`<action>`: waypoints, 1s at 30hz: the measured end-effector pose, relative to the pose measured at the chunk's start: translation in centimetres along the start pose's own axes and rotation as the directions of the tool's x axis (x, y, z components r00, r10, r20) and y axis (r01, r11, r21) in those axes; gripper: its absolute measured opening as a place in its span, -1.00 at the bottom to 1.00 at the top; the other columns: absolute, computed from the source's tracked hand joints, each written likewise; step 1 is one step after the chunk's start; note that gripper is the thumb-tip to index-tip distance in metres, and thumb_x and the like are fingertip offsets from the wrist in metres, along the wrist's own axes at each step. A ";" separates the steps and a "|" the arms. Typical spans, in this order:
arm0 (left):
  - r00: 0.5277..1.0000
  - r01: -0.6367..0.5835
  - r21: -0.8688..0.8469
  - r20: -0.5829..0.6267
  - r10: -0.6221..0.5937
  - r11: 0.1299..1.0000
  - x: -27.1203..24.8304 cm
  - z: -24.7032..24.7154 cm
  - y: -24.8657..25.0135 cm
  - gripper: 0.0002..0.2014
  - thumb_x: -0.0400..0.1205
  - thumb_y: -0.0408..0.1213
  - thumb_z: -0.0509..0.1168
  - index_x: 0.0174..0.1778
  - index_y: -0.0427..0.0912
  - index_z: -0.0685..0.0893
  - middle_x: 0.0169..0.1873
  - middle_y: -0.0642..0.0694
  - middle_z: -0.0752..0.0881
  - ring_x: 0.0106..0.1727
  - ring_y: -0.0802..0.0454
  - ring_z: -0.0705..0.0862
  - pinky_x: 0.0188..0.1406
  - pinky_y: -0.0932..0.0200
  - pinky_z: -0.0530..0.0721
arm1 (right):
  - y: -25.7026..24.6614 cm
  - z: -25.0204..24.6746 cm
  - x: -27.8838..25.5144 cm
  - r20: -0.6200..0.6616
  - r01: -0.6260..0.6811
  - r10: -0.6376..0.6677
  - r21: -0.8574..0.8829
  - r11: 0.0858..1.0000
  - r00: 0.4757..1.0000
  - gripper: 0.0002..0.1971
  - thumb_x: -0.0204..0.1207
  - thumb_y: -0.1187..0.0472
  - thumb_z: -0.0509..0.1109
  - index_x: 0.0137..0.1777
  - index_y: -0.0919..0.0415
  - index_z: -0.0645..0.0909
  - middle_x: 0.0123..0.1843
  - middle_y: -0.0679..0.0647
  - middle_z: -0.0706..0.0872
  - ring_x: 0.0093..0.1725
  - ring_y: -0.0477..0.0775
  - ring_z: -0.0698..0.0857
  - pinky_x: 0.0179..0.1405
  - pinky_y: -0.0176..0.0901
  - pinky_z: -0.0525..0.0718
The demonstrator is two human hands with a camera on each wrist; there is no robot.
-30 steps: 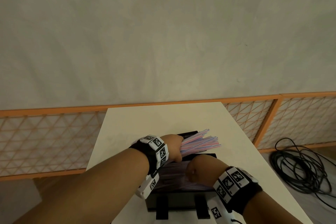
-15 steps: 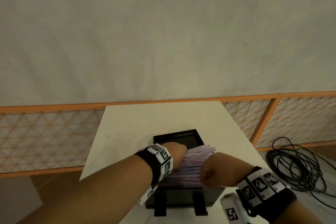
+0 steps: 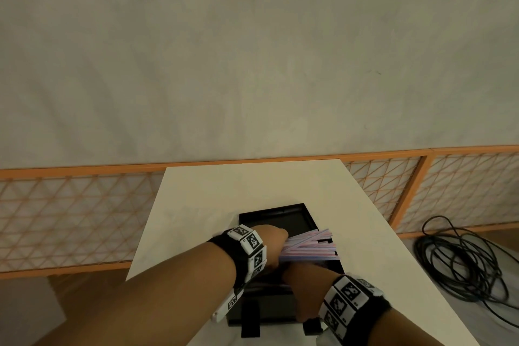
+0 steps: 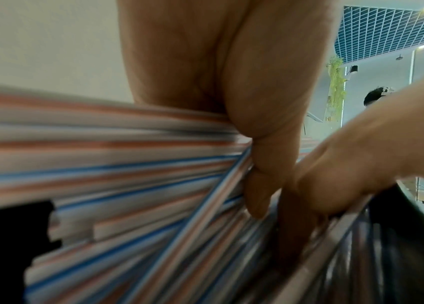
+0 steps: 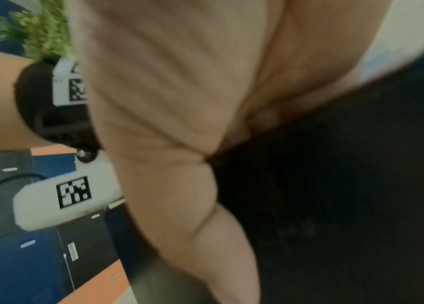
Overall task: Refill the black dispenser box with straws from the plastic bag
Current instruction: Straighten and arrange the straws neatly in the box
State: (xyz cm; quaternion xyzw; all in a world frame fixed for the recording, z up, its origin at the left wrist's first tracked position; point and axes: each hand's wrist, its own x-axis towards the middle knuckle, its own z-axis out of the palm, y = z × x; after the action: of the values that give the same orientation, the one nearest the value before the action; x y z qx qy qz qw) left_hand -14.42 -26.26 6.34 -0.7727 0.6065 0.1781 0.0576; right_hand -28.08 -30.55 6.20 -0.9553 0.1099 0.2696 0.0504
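The black dispenser box (image 3: 280,209) stands open on the white table, and more straws lie inside it in shadow. My left hand (image 3: 273,244) grips a bundle of pink, blue and white striped straws (image 3: 311,246) at its near end, above the box; the far ends fan out to the right. In the left wrist view the thumb (image 4: 257,195) and palm wrap round the bundle (image 4: 127,164). My right hand (image 3: 303,286) reaches down into the box just below the bundle, with a straight finger (image 4: 291,226) pushed in among the straws there. The right wrist view shows only the palm (image 5: 179,123) against the dark box (image 5: 335,205). No plastic bag is in view.
The box sits near the front of the narrow white table (image 3: 224,191), which has bare surface behind it. An orange mesh fence (image 3: 70,219) runs behind the table under a plain wall. A coil of black cable (image 3: 460,261) lies on the floor to the right.
The right hand has come back from the bundle's right end and dipped into the box near the front. The left hand still grips the straws, whose far ends have risen and fanned out.
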 end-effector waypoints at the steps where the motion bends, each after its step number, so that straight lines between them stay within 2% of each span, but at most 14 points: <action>1: 1.000 -0.002 -0.005 0.001 0.002 1.000 0.1 0.0 0.0 -0.61 0.48 -0.29 0.43 0.19 -0.25 0.54 0.07 -0.29 0.69 0.08 -0.30 0.69 0.08 -0.08 0.65 | -0.2 0.2 0.3 0.032 -0.009 0.008 0.016 1.000 0.999 -0.51 0.38 0.20 0.49 0.31 0.33 0.55 0.22 0.26 0.68 0.16 0.28 0.67 0.19 -0.02 0.62; 4: 1.000 -0.004 -0.010 0.007 0.004 1.000 0.2 -0.1 -0.1 -0.59 0.50 -0.27 0.43 0.23 -0.28 0.53 0.12 -0.31 0.68 0.13 -0.31 0.67 0.11 -0.07 0.61 | -0.6 0.2 0.9 0.072 -0.044 0.040 0.050 0.998 0.997 -0.60 0.44 0.23 0.44 0.25 0.38 0.59 0.02 0.28 0.66 -0.05 0.24 0.65 0.09 -0.03 0.63; 5: 1.000 -0.006 -0.014 0.007 0.007 1.000 0.2 -0.1 -0.1 -0.58 0.50 -0.25 0.43 0.24 -0.28 0.53 0.12 -0.31 0.68 0.13 -0.31 0.67 0.12 -0.08 0.61 | -0.5 0.3 1.1 0.072 -0.050 0.046 0.065 0.997 0.996 -0.60 0.44 0.22 0.45 0.24 0.38 0.59 0.02 0.29 0.66 -0.07 0.21 0.63 0.09 -0.03 0.64; 7: 1.000 -0.011 -0.026 0.002 0.011 1.000 0.2 -0.1 -0.1 -0.58 0.50 -0.19 0.44 0.22 -0.27 0.53 0.11 -0.30 0.68 0.11 -0.30 0.67 0.12 -0.07 0.64 | -0.3 0.3 1.4 0.060 -0.049 0.044 0.085 0.995 0.997 -0.57 0.42 0.17 0.47 0.24 0.36 0.60 0.14 0.29 0.70 -0.06 0.19 0.63 0.11 -0.01 0.64; 10: 1.000 -0.002 -0.028 0.002 0.002 1.000 0.2 -0.1 -0.2 -0.61 0.47 -0.24 0.44 0.18 -0.26 0.54 0.07 -0.29 0.69 0.07 -0.29 0.68 0.08 -0.07 0.66 | 0.3 0.1 1.8 -0.001 -0.018 0.018 0.132 0.991 1.000 -0.42 0.34 -0.06 0.53 0.30 0.24 0.58 0.24 0.20 0.70 0.14 0.23 0.68 0.20 0.02 0.66; 13: 1.000 0.003 -0.037 0.008 -0.003 0.999 0.1 -0.2 -0.4 -0.62 0.46 -0.34 0.43 0.17 -0.28 0.55 0.07 -0.30 0.69 0.06 -0.29 0.68 0.05 -0.06 0.66 | 1.0 0.1 2.2 -0.094 0.049 -0.028 0.219 0.974 0.995 -0.20 0.24 -0.28 0.52 0.43 0.12 0.50 0.37 0.10 0.64 0.33 0.18 0.61 0.39 0.03 0.55; 15: 1.000 -0.002 -0.047 0.007 0.002 0.999 0.2 -0.5 -0.6 -0.62 0.44 -0.37 0.43 0.16 -0.30 0.55 0.06 -0.32 0.69 0.04 -0.30 0.68 0.00 -0.04 0.63 | 1.2 0.0 2.1 -0.162 0.109 -0.065 0.282 0.953 0.985 -0.22 0.23 -0.34 0.47 0.38 0.10 0.53 0.35 0.10 0.66 0.34 0.16 0.60 0.42 0.00 0.51; 18: 1.000 -0.005 -0.055 0.010 0.005 0.998 0.1 -0.7 -0.6 -0.60 0.41 -0.37 0.45 0.14 -0.29 0.55 0.04 -0.31 0.68 0.02 -0.29 0.68 -0.04 -0.02 0.62 | 1.1 0.2 1.8 -0.251 0.190 -0.108 0.328 0.925 0.962 -0.33 0.33 -0.29 0.45 0.34 0.10 0.58 0.34 0.09 0.67 0.38 0.12 0.57 0.46 -0.05 0.46; 22: 1.000 0.001 -0.057 0.000 -0.001 0.998 0.0 -0.5 -0.6 -0.61 0.40 -0.33 0.47 0.11 -0.24 0.54 -0.06 -0.24 0.66 -0.11 -0.19 0.63 -0.17 0.05 0.55 | 0.8 1.0 1.3 -0.292 0.159 -0.060 0.330 0.930 0.955 -0.43 0.48 -0.26 0.30 0.41 0.02 0.55 0.45 0.01 0.60 0.47 0.03 0.49 0.50 -0.08 0.39; 25: 1.000 -0.009 -0.063 -0.023 0.008 0.998 -0.2 -0.3 -0.6 -0.62 0.40 -0.26 0.47 0.08 -0.22 0.53 -0.08 -0.23 0.67 -0.10 -0.21 0.66 -0.16 0.03 0.58 | 1.2 1.2 0.9 -0.370 0.126 -0.021 0.261 0.957 0.929 -0.62 0.62 -0.05 0.20 0.35 0.04 0.61 0.38 0.03 0.66 0.38 0.07 0.58 0.34 -0.15 0.47; 28: 0.999 -0.023 -0.052 -0.025 0.021 0.998 -0.5 -0.1 -0.5 -0.66 0.48 -0.18 0.42 0.07 -0.22 0.52 -0.13 -0.24 0.67 -0.15 -0.23 0.65 -0.12 -0.02 0.62 | 1.3 0.6 -0.1 -0.455 0.139 -0.052 0.159 0.977 0.889 -0.68 0.63 0.12 0.17 0.27 0.09 0.67 0.24 0.07 0.75 0.23 0.11 0.68 0.16 -0.19 0.55; 30: 1.000 -0.019 -0.050 0.002 0.020 0.999 -0.5 -0.1 -0.5 -0.64 0.45 -0.18 0.46 0.08 -0.17 0.51 -0.10 -0.21 0.68 -0.12 -0.21 0.67 -0.08 -0.05 0.65 | 1.4 0.3 -0.5 -0.595 0.136 -0.048 0.104 0.985 0.802 -0.72 0.54 0.12 0.20 -0.01 0.03 0.77 -0.08 0.00 0.83 -0.09 0.04 0.78 -0.17 -0.27 0.64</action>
State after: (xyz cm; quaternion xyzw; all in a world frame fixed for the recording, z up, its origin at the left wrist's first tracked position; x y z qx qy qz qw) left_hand -13.98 -25.65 6.57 -0.7678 0.6093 0.1947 0.0374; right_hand -29.00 -31.74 6.20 -0.9899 0.0925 -0.0520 0.0942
